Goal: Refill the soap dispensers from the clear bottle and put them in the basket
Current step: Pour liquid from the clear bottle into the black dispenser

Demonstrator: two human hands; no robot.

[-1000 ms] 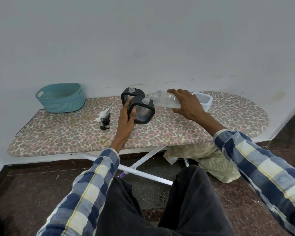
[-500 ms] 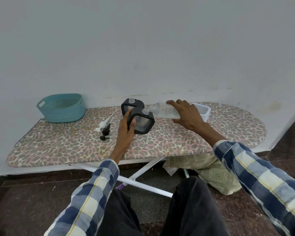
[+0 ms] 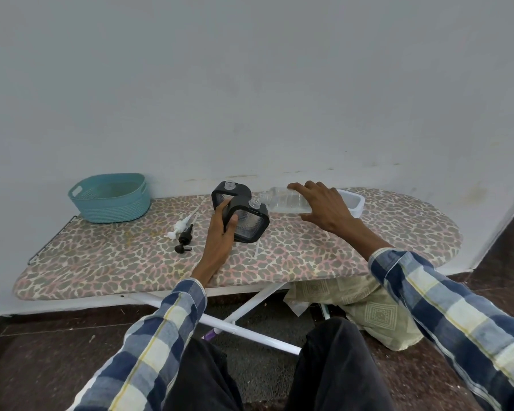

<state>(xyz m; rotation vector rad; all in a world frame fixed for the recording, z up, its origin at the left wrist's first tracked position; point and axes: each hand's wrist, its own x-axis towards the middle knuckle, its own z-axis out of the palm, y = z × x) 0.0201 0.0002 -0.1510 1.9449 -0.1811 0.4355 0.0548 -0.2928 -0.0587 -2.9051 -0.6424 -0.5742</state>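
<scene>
My left hand (image 3: 220, 232) grips a black-framed clear soap dispenser (image 3: 248, 222), tilted, with its open neck toward the right. My right hand (image 3: 321, 207) holds the clear bottle (image 3: 282, 200) nearly level, its mouth at the dispenser's neck. A second black dispenser (image 3: 229, 191) stands just behind the first. A white pump head (image 3: 180, 225) and a black pump head (image 3: 185, 237) lie on the board to the left. The teal basket (image 3: 110, 200) sits at the board's far left, with nothing seen inside.
Everything rests on a leopard-print ironing board (image 3: 368, 247) against a white wall. A white rectangular tub (image 3: 353, 203) sits behind my right hand. Folded cloth (image 3: 368, 310) lies on the floor under the board, beside its white legs (image 3: 250, 327).
Both hands hold the same things in the same pose. The camera has tilted up, so the board sits lower in view.
</scene>
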